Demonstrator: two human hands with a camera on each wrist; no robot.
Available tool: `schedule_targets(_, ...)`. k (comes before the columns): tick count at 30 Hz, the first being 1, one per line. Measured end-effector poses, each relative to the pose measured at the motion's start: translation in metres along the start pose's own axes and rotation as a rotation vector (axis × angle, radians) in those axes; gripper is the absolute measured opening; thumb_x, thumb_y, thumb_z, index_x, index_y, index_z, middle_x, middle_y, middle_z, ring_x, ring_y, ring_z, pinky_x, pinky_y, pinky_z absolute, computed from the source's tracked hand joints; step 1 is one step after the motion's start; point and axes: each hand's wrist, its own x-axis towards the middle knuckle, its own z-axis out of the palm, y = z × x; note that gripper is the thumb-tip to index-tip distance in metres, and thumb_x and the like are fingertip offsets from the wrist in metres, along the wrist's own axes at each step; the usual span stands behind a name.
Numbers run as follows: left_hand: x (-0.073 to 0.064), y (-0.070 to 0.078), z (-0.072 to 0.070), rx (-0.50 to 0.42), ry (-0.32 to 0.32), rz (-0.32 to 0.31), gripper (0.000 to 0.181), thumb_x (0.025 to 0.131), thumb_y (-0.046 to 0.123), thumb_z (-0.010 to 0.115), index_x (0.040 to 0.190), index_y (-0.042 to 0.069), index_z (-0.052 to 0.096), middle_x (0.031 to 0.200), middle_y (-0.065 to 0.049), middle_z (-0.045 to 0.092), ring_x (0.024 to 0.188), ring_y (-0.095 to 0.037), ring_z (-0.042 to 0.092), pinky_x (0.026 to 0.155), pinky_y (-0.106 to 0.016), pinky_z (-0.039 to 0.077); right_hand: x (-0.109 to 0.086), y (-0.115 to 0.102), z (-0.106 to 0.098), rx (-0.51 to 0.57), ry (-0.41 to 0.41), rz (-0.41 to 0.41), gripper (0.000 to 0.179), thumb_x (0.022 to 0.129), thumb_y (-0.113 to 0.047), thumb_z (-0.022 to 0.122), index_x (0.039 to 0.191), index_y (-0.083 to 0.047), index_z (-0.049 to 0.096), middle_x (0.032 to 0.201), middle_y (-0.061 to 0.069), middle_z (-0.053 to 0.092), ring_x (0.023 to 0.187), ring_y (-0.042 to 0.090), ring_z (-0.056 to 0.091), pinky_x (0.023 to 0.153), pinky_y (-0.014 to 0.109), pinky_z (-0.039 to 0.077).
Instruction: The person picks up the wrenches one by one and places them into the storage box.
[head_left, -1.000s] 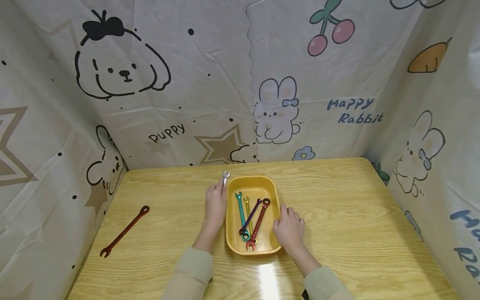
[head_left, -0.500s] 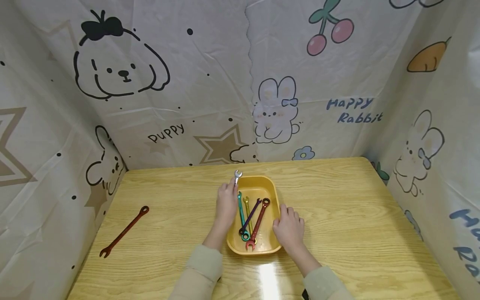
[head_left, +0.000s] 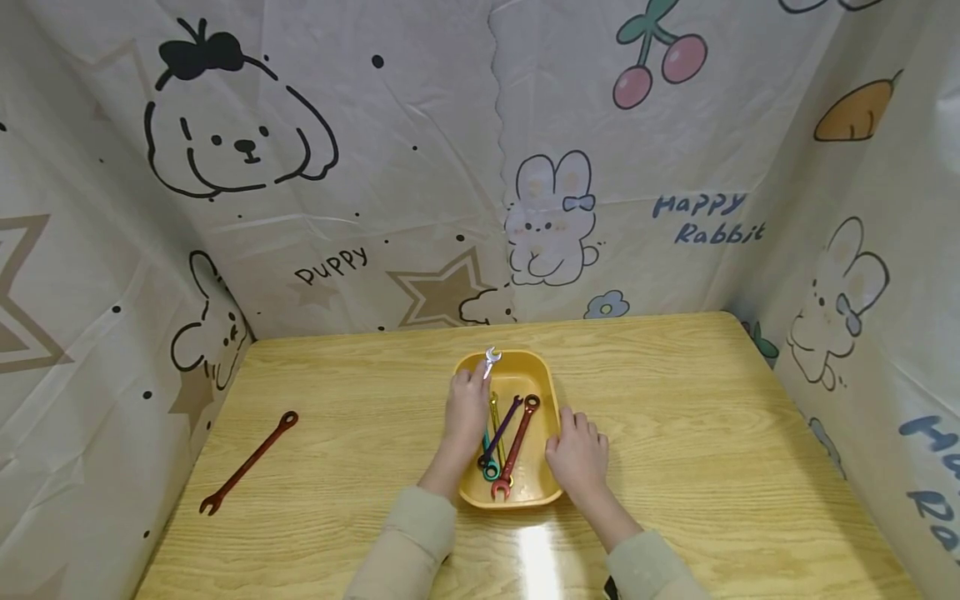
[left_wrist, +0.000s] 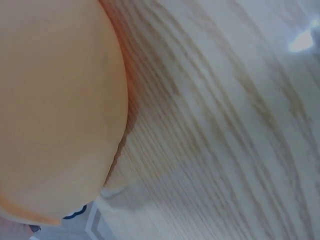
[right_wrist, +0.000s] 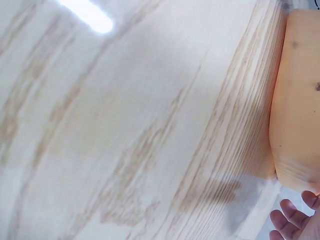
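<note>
My left hand (head_left: 467,408) grips a silver wrench (head_left: 491,358) over the left side of a yellow plastic tray (head_left: 557,387). The wrench's open end sticks out past the fingers; the rest is hidden in the hand. At the tray's right rim, my right hand (head_left: 581,457) holds the edge, thumb over the rim and fingers outside. Inside lie a red wrench (head_left: 517,446), a purple wrench (head_left: 501,432), a yellow wrench (head_left: 494,408) and a teal wrench (head_left: 491,472), partly covered by the left hand. The right wrist view shows fingertips (right_wrist: 286,220) beside the tray wall (right_wrist: 297,105).
Another red wrench (head_left: 249,463) lies on the wooden table (head_left: 360,417), well left of the tray. Printed cloth (head_left: 420,167) hangs behind the table and along both sides. In the left wrist view, the tray wall (left_wrist: 60,110) fills the left part.
My left hand has carried the silver wrench rightward, from beside the tray's left rim to over its inside, now covering part of the teal wrench. The right hand has stayed put.
</note>
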Motion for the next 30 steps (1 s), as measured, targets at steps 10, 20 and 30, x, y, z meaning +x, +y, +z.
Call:
schedule_targets(10,-0.001,0.007,0.006,0.075,-0.019,0.02,0.03,0.09,0.013,0.056,0.118,0.006,0.059,0.086,-0.013,0.058,0.08,-0.023,0.054,0.06,-0.028,0.05,0.0,0.0,0.001,-0.005,0.004,-0.005,0.046,0.083,-0.018,0.05,0.126,-0.004,0.046,0.116,0.019,0.053,0.102,0.036,0.05,0.084,0.051,0.037)
schedule_targets(20,-0.004,0.007,0.021,0.145,0.022,0.068,0.026,0.085,0.012,0.063,0.109,0.004,0.065,0.081,-0.013,0.059,0.074,-0.023,0.055,0.056,-0.028,0.048,0.0,-0.001,-0.001,-0.001,0.007,-0.008,0.045,0.083,-0.018,0.05,0.125,-0.003,0.046,0.114,0.019,0.054,0.101,0.036,0.05,0.084,0.051,0.037)
schedule_targets(30,-0.007,0.004,0.032,0.176,-0.002,0.056,0.024,0.084,0.01,0.063,0.107,0.003,0.065,0.085,-0.016,0.061,0.076,-0.025,0.056,0.059,-0.032,0.051,0.0,0.0,0.0,-0.004,-0.001,-0.006,0.045,0.083,-0.018,0.052,0.126,-0.003,0.046,0.115,0.019,0.053,0.102,0.036,0.05,0.085,0.051,0.037)
